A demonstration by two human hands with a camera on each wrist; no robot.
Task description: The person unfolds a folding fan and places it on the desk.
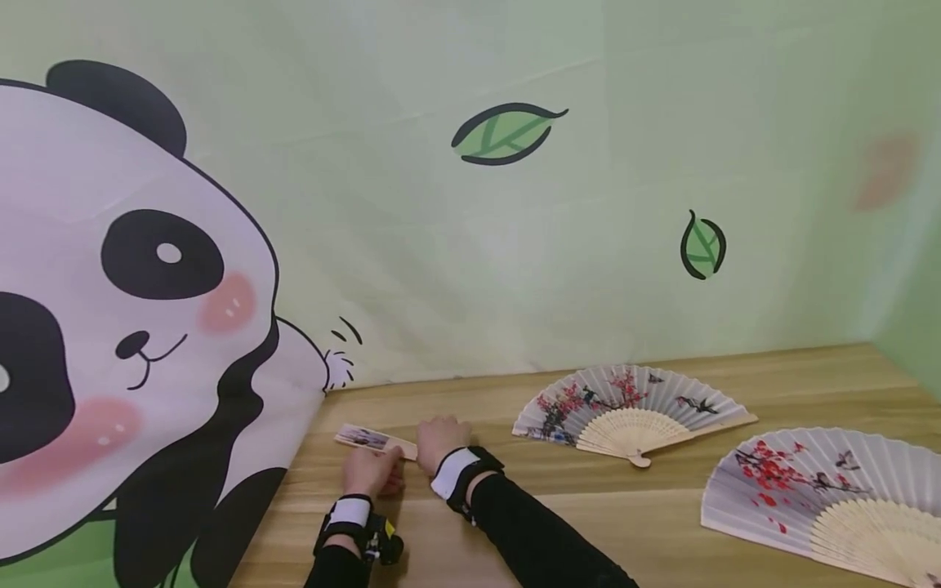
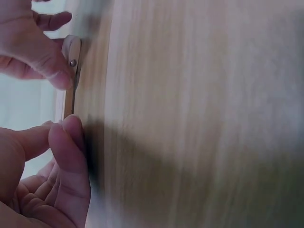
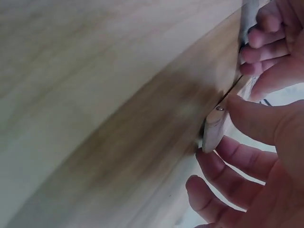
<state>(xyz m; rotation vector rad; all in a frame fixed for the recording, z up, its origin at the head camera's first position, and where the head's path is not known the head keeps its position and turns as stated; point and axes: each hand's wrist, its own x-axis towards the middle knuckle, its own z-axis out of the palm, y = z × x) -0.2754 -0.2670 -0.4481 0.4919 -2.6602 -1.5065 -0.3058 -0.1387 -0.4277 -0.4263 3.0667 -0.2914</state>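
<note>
Head | left grip (image 1: pixel 371 472), right grip (image 1: pixel 443 439) pinch folded fan (image 1: pixel 363 438) | gap to spread fan (image 1: pixel 632 404) | table edge (image 1: pixel 441 388) beyond

1. at the left of the brown wood-grain table (image 1: pixel 441 551), a slim, folded wooden fan (image 1: pixel 367 439) sits between the hands; the left hand (image 1: pixel 371 472) is at its near side, the right hand (image 1: pixel 443 439) at its right end;
2. right of both hands, a spread, pale pleated fan with wooden ribs (image 1: pixel 632 408) lies toward the back;
3. a second such fan (image 1: pixel 838 498) lies farther right, nearer the front;
4. behind the table stands a pale green backdrop (image 1: pixel 412 245); a black-and-white printed panda (image 1: pixel 169 327) is at far left
</note>
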